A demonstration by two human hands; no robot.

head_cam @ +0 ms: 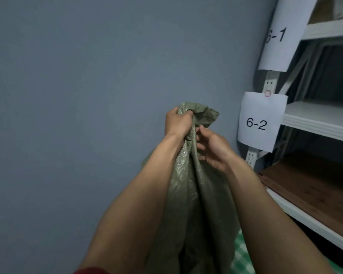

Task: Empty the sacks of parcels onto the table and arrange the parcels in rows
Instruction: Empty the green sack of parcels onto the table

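Nearest me: both forearms reach up, a dark red sleeve [91, 270] at the bottom edge. Between them hangs the sack [194, 194], held high in front of the wall, its lower part out of frame.

My left hand [177, 123] has its fingers curled tight round the bunched end of the sack, a crumpled tuft sticking out above the fist. My right hand [214, 149] sits just beside the neck below that, fingers loosely bent and touching the fabric; can't tell if it really grips or only steadies.

My read: I'm lifting the sack by one end to shake parcels out. No parcels visible. To do it well: keep the left fist locked, get the right hand a firm hold lower down, lift straight, shake in short pulls, keep the opening over the table.

Sack is olive-green woven plastic, slight sheen, coarse weave, long vertical folds; looks slack, probably near empty.

Below right, a sliver of green-and-white checked cloth [241, 254], likely the table cover.

Further right: white metal shelving [315, 119] with a brown wood-grain board, paper labels "6-2" [261, 121] and "6-1" [283, 34]. Behind it all, a plain matte blue-grey wall [77, 86].
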